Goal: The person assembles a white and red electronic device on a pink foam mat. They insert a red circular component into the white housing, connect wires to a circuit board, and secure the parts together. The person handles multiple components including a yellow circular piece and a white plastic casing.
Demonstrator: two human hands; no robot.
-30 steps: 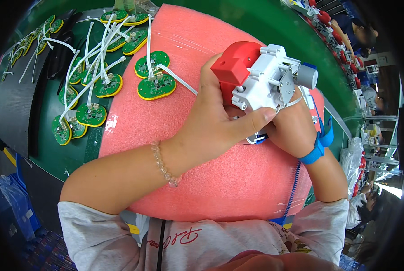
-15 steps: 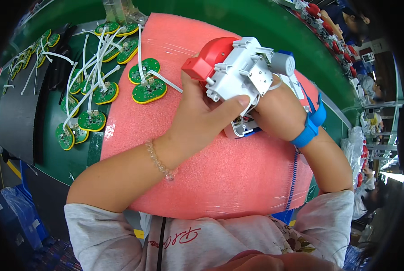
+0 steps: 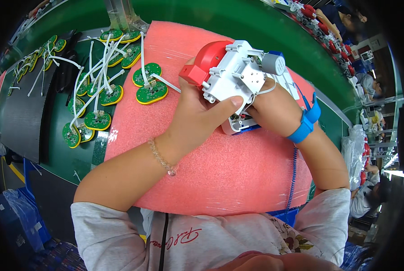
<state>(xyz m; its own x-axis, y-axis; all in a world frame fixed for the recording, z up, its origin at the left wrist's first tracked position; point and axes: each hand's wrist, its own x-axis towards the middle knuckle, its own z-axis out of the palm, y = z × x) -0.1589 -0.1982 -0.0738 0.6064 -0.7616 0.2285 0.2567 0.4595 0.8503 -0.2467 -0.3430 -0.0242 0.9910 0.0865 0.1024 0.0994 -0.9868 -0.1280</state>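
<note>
The right hand [image 3: 276, 113] has its fingers tucked out of sight by the red-and-white assembly [image 3: 232, 77] at upper centre, so I cannot tell whether they grip. Below it a white casing [image 3: 229, 128], mostly covered, contains small parts too obscured to make out. The left hand's [image 3: 195, 113] fingers grasp the assembly, thumb over its white face; both forearms slant inward above the pink foam mat [image 3: 202, 180]

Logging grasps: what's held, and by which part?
Left hand holds the red-and-white assembly by its lower-left side. Right hand: fingers hidden, hold can't be told.
</note>
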